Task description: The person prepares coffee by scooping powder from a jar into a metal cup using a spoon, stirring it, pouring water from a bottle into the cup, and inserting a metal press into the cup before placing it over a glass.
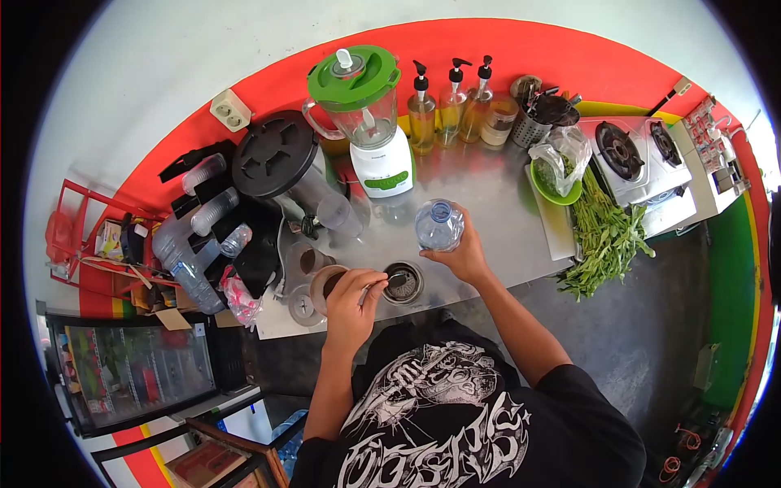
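My left hand (351, 305) pinches a small spoon (396, 277), its bowl over a round metal container (403, 282) near the counter's front edge. Just behind that hand stands a cup with dark contents (332, 282). Wrapped round a clear, bluish plastic bottle (438, 228) is my right hand (465, 252), to the right of and above the metal container. A clear round lid (304, 306) lies left of the cup, and a smaller container with brown contents (311, 259) stands behind it.
A green-lidded blender (381, 154), pump bottles (450, 114) and a utensil holder (530, 128) line the back of the metal counter (496, 211). Leafy greens (604, 236) lie by a gas stove (639, 159) at right. A black-lidded container (277, 154) and plastic cups (215, 207) stand left.
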Motion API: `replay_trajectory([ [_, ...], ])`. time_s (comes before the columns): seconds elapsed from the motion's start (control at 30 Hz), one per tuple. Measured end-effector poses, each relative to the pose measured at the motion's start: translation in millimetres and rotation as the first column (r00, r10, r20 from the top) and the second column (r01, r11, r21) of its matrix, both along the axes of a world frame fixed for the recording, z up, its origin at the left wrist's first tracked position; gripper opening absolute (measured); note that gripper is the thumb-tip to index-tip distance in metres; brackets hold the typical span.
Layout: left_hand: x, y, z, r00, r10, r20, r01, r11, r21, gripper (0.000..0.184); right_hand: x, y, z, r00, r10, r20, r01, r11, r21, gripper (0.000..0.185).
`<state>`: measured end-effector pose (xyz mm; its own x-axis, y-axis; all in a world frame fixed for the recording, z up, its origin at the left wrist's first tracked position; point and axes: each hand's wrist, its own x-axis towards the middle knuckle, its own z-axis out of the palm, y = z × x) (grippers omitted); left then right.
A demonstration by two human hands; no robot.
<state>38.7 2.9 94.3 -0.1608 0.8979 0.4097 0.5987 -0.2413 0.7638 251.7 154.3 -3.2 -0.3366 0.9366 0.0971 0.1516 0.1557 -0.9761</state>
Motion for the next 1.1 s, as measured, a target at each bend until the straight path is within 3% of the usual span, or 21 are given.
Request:
replay_trajectory([
  [0.13,3.2,-2.1,6.3,0.985,0.012,-0.173,-0.009,1.0,0.018,0.015,0.6,-1.6,-3.1,1.0,-0.015,-0.007,0.015,1.0,0.004,0.113],
  [0.2,7.4,-3.7,1.1,0.997,0.068,-0.038,-0.068,0.998,-0.005,0.016,3.1,0.1,0.3,1.0,0.024,0.0,-0.024,1.0,0.006,0.115],
  [0.33,15.0,-6.1,-5.1,0.993,0.111,0.039,-0.109,0.993,-0.042,0.015,10.1,1.9,2.3,0.997,0.075,-0.001,-0.075,0.997,-0.003,0.115],
  [0.43,24.1,-6.9,-5.3,0.99,0.106,0.09,-0.102,0.994,-0.046,0.015,27.6,-7.6,12.1,0.985,0.115,0.126,-0.118,0.993,0.018,0.112],
  [0.5,28.6,-7.8,-8.3,0.989,0.092,0.115,-0.079,0.99,-0.113,0.015,46.9,-23.5,17.4,0.91,0.002,0.414,-0.063,0.989,0.134,0.092],
  [0.57,28.1,-6.0,-16.2,0.988,0.085,0.129,-0.071,0.992,-0.108,0.017,70.6,-37.6,16.4,0.732,-0.168,0.66,-0.013,0.966,0.259,0.068],
  [0.7,28.5,-6.2,-19.9,0.988,0.028,0.154,-0.005,0.989,-0.149,0.026,74.4,-62.6,109.4,0.796,-0.106,0.596,0.083,0.994,0.067,0.057],
  [0.77,26.8,-2.8,-25.8,0.981,-0.017,0.193,0.047,0.987,-0.154,0.029,59.5,-74.2,134.3,0.926,0.112,0.362,-0.134,0.99,0.037,0.055],
  [0.8,26.2,-0.9,-30.7,0.976,-0.051,0.21,0.083,0.986,-0.145,0.034,50.2,-78.4,135.4,0.927,0.094,0.363,-0.119,0.992,0.047,0.055],
  [0.87,27.7,2.9,-30.6,0.967,-0.103,0.232,0.135,0.983,-0.127,0.039,31.7,-84.7,131.7,0.918,0.301,0.26,-0.337,0.935,0.107,0.052],
  [0.9,28.2,4.5,-28.4,0.975,-0.103,0.195,0.129,0.984,-0.124,0.043,22.9,-84.1,127.9,0.909,0.327,0.258,-0.389,0.888,0.246,0.045],
  [0.97,21.9,4.8,-27.1,0.981,-0.112,0.158,0.131,0.985,-0.115,0.046,10.6,-89.4,105.3,0.918,0.245,0.311,-0.345,0.881,0.323,0.04],
  [1.03,12.1,3.4,-25.7,0.977,-0.158,0.144,0.183,0.966,-0.18,0.066,4.2,-97.0,100.4,0.919,0.166,0.357,-0.309,0.865,0.395,0.035],
  [1.07,7.6,1.7,-24.2,0.975,-0.164,0.147,0.19,0.966,-0.177,0.066,3.5,-101.0,99.6,0.928,0.142,0.344,-0.285,0.866,0.412,0.03],
  [1.1,4.6,0.8,-13.9,0.995,-0.097,-0.023,0.093,0.985,-0.148,0.077,2.8,-104.5,100.5,0.936,0.117,0.331,-0.26,0.865,0.429,0.026],
])
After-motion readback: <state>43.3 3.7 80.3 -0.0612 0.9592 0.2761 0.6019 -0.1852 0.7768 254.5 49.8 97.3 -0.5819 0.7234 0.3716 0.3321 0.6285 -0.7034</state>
